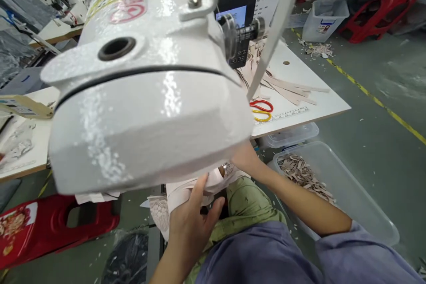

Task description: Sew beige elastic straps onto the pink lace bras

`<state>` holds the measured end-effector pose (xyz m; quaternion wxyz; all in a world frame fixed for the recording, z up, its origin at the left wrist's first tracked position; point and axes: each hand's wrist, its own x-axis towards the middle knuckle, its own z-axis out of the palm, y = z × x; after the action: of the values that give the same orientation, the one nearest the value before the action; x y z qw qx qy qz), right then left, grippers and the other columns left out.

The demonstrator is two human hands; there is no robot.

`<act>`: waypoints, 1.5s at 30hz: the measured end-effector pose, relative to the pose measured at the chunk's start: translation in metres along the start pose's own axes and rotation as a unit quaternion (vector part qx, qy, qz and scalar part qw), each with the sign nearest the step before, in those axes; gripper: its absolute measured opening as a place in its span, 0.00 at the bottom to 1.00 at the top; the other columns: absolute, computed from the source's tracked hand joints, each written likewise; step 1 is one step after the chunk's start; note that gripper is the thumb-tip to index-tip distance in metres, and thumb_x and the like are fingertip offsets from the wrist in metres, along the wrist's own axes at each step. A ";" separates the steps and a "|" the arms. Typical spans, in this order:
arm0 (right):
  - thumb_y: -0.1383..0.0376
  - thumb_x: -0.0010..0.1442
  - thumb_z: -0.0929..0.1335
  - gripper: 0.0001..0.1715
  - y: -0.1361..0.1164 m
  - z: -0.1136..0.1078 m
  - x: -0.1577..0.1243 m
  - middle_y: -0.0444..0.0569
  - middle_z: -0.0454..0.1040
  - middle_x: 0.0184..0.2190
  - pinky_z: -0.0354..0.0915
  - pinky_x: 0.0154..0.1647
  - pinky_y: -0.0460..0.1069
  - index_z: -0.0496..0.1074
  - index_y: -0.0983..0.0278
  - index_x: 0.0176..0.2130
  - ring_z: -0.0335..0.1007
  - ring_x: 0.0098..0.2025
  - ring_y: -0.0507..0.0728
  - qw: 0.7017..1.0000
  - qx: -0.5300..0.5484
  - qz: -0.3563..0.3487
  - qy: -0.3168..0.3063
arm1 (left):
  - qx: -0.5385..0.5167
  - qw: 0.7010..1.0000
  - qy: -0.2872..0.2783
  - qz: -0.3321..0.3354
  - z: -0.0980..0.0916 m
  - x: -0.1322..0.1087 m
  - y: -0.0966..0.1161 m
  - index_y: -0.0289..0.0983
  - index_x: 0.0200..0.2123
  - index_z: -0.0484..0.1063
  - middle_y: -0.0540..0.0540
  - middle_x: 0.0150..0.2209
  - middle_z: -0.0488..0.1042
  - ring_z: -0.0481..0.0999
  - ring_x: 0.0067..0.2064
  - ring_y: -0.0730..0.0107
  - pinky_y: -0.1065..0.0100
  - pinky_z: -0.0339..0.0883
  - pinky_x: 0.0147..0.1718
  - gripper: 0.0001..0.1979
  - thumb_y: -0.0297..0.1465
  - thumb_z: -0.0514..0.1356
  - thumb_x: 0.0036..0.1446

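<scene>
The white head of a sewing machine (149, 128) fills the middle of the view and hides the needle area. Below its front edge lies pale pink fabric (179, 191) with a lace part (159, 215) hanging down at the left. My left hand (193, 217) rests on this fabric, thumb and forefinger apart, fingers stretched toward the machine. My right hand (244, 157) reaches under the right end of the machine head beside the fabric; its fingers are hidden behind the casing.
Red-and-yellow scissors (262, 111), a ruler (286, 115) and beige fabric strips (286, 86) lie on the white table (328, 102). A clear bin (359, 204) with scraps stands at the right. A red stool (43, 226) is at lower left; a control screen (238, 15) stands behind the machine.
</scene>
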<state>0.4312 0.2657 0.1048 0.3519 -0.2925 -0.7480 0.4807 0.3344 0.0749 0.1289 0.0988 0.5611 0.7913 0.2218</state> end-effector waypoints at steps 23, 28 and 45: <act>0.59 0.63 0.65 0.09 -0.004 -0.012 -0.031 0.49 0.70 0.39 0.64 0.39 0.51 0.70 0.61 0.40 0.67 0.39 0.55 0.994 0.088 0.064 -0.001 | 0.058 0.994 0.072 0.060 0.009 -0.007 0.009 0.33 0.68 0.49 0.28 0.61 0.69 0.78 0.53 0.50 0.60 0.76 0.42 0.33 0.42 0.54 0.67; 0.59 0.64 0.65 0.09 -0.010 -0.011 -0.035 0.49 0.69 0.40 0.64 0.34 0.48 0.70 0.61 0.41 0.67 0.39 0.55 0.991 0.103 0.077 -0.020 | 0.053 0.994 0.066 0.074 0.011 -0.006 0.008 0.35 0.69 0.47 0.28 0.62 0.66 0.75 0.56 0.48 0.56 0.75 0.46 0.34 0.41 0.54 0.66; 0.59 0.56 0.70 0.15 -0.018 0.010 -0.053 0.47 0.72 0.38 0.66 0.43 0.52 0.69 0.61 0.43 0.69 0.38 0.56 0.990 0.117 0.080 0.018 | -0.005 1.000 -0.009 0.007 0.021 -0.008 0.005 0.33 0.70 0.44 0.29 0.59 0.71 0.82 0.28 0.62 0.65 0.73 0.23 0.34 0.40 0.51 0.68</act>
<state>0.4520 0.2132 0.1053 0.3572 -0.3171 -0.6543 0.5862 0.3497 0.0736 0.1121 0.1076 0.5681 0.7853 0.2215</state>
